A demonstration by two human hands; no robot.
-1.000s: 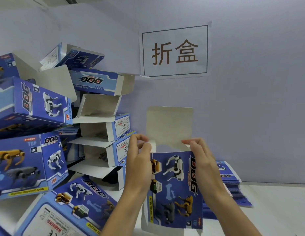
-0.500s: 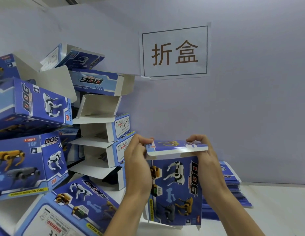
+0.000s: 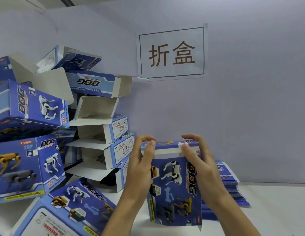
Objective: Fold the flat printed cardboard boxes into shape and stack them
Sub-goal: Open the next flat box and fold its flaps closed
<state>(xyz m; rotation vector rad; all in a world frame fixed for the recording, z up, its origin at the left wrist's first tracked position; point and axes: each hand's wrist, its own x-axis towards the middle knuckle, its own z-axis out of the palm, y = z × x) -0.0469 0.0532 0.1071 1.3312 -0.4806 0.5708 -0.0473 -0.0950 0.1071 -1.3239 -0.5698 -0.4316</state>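
I hold a blue printed dog box (image 3: 174, 188) upright in front of me, opened into shape. Its top flap (image 3: 167, 147) is folded down nearly flat. My left hand (image 3: 139, 166) grips the box's upper left corner, thumb on the flap's front edge. My right hand (image 3: 201, 160) grips the upper right corner, fingers curled over the flap and thumb against its white edge. A stack of flat unfolded boxes (image 3: 228, 186) lies behind my right wrist on the table. A heap of folded boxes (image 3: 97, 133) rises at the left.
More folded blue boxes (image 3: 27, 164) fill the left side, one (image 3: 66, 210) lying at the front left. A paper sign (image 3: 171, 51) hangs on the wall behind. White tabletop (image 3: 276, 210) shows at the right.
The tall top flap that stood upright has been folded forward and down over the box. Both hands moved from the box's sides up onto the flap's corners.
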